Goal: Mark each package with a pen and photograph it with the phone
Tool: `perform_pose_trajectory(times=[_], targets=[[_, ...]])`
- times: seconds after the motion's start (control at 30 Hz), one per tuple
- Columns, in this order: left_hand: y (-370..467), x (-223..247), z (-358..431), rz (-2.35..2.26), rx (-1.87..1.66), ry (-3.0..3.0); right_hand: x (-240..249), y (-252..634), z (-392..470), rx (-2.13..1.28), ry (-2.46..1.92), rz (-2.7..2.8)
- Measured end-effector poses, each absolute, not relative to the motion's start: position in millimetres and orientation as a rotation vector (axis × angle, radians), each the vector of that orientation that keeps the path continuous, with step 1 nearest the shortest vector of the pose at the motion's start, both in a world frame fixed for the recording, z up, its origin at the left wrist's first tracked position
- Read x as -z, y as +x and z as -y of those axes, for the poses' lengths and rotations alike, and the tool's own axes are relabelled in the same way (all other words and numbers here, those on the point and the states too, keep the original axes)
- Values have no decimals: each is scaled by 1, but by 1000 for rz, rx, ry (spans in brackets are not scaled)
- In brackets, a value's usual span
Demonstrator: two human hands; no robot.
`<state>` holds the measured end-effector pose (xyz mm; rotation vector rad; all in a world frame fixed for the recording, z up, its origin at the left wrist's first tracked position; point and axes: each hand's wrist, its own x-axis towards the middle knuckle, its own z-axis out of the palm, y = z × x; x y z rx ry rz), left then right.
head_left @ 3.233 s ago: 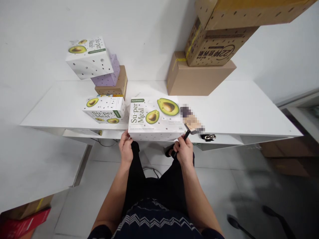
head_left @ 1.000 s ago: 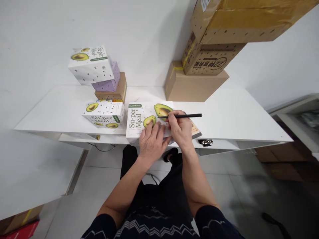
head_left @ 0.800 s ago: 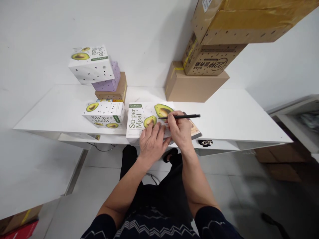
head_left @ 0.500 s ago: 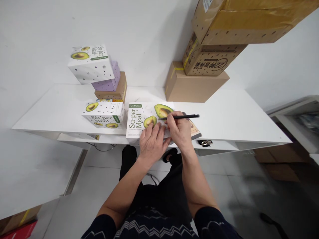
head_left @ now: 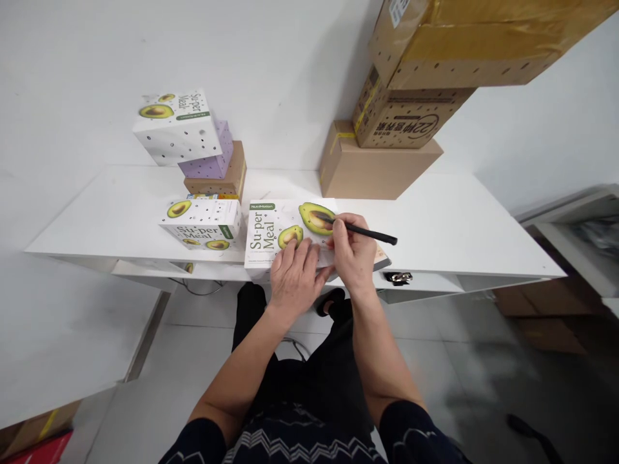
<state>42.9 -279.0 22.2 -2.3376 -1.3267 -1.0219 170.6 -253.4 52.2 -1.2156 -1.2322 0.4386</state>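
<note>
A white Su-per Meal box (head_left: 264,222) with avocado pictures lies on the white table in front of me. My left hand (head_left: 297,270) rests flat on its near part, fingers stretched out. In my right hand (head_left: 355,254) a black pen (head_left: 370,232) is pinched. Its tip is at the upper avocado picture, and its back end slants down to the right. I cannot tell whether the tip touches the box. A flat thing with a grey edge (head_left: 383,263) shows partly from behind my right hand.
Left on the table (head_left: 459,225) stands another Su-per Meal box (head_left: 200,225). Behind it a brown, a purple and a white box (head_left: 178,138) are stacked. Several cardboard boxes (head_left: 382,171) rise at the back right. A small dark and metallic object (head_left: 399,278) sits at the front edge.
The pen has turned in my right hand: its back end has dropped and its tip has shifted up and right. My left hand stays in place.
</note>
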Motion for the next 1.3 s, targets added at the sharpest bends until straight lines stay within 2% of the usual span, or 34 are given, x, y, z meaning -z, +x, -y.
perform_pose_trajectory(times=[0.13, 0.23, 0.3, 0.5, 0.67, 0.8, 0.97, 1.1, 1.3], targets=[[43, -22, 278, 1316, 1010, -2328, -47, 184, 256, -303, -1161, 1021], [41, -21, 275, 1315, 1019, -2328, -25, 210, 258, -178, -1230, 954], [40, -21, 273, 1324, 1021, -2339, -4, 230, 258, -108, -1339, 1106], [41, -21, 267, 1328, 1024, -2323, 36, 250, 247, 27, -1818, 2102], [42, -20, 268, 1341, 1027, -2317, 39, 234, 233, 78, -1919, 2270], [41, -20, 268, 1349, 1018, -2335, 44, 244, 235, 127, -1990, 2151], [42, -18, 267, 1358, 1037, -2339, 58, 276, 240, 127, -2302, 1627], [43, -18, 267, 1356, 1036, -2331, 63, 284, 233, -71, -2339, 1619], [42, -19, 267, 1328, 1022, -2313, 54, 274, 226, -93, -2318, 1600]])
